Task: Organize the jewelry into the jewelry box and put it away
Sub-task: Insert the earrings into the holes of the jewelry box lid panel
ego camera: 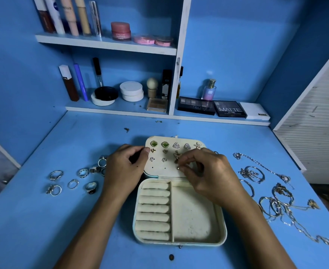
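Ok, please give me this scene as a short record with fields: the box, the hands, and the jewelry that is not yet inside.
box: jewelry box open on the blue desk
lid panel: earrings pinned in rows
ring rolls: empty
left hand: holds the lid's left edge
right hand: pinches a small earring at the panel
left of box: loose rings
right of box: tangled necklaces and bangles

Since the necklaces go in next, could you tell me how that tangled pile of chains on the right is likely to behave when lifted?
The chains look thin and limp, so they would probably droop. They overlap the bangles, so several may lift together.
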Demonstrator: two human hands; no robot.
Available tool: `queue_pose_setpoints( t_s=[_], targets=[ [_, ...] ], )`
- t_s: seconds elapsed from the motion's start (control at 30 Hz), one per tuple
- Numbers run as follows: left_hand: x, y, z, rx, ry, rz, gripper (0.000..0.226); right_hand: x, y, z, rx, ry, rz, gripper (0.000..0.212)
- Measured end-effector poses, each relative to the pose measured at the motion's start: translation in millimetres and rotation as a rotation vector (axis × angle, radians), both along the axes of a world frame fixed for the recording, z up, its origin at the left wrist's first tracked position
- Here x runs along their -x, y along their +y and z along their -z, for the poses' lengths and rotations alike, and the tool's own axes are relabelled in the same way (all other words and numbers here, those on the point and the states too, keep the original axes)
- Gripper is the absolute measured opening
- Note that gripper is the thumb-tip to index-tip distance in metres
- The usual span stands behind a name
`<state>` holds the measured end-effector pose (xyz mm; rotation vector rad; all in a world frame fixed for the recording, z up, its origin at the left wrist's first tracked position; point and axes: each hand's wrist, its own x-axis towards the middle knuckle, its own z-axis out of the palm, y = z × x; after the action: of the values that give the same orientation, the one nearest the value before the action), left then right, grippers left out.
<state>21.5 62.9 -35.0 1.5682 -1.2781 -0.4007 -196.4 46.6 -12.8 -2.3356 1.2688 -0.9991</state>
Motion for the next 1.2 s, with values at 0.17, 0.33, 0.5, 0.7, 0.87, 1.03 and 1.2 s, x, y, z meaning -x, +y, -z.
queue_pose_setpoints(
  t_s=[0.17, 0.33, 0.5, 0.7, 0.87, 1.03, 1.2],
  targets=[
    [0, 1, -1, -0.003, -0.001, -0.001, 0.013, -3, 3, -4, 0.05, 0.007, 0.031, 0.012],
    [0, 1, -2, -0.011, 0.011, 0.004, 0.013, -4, 10, -5, 0.05, 0.045, 0.064, 0.014],
    [0, 1, -1, -0.021, 0.014, 0.007, 0.014, -6, 14, -7, 0.076, 0.095, 0.092, 0.016],
    [0, 1, -2, -0.02, 0.01, 0.01, 0.014, -11, 18, -10, 0.099, 0.151, 0.125, 0.016],
    [1, 1, -3, -0.014, 0.005, 0.012, 0.012, -16, 27, -13, 0.136, 0.216, 0.172, 0.014],
    [0, 4, -8, -0.003, 0.067, 0.03, 0.012, -26, 46, -18, 0.111, 0.268, 0.207, 0.014],
    [-1, 8, -20, -0.011, 0.113, 0.052, 0.008, -31, 64, -17, -0.132, 0.187, 0.206, 0.023]
  ],
)
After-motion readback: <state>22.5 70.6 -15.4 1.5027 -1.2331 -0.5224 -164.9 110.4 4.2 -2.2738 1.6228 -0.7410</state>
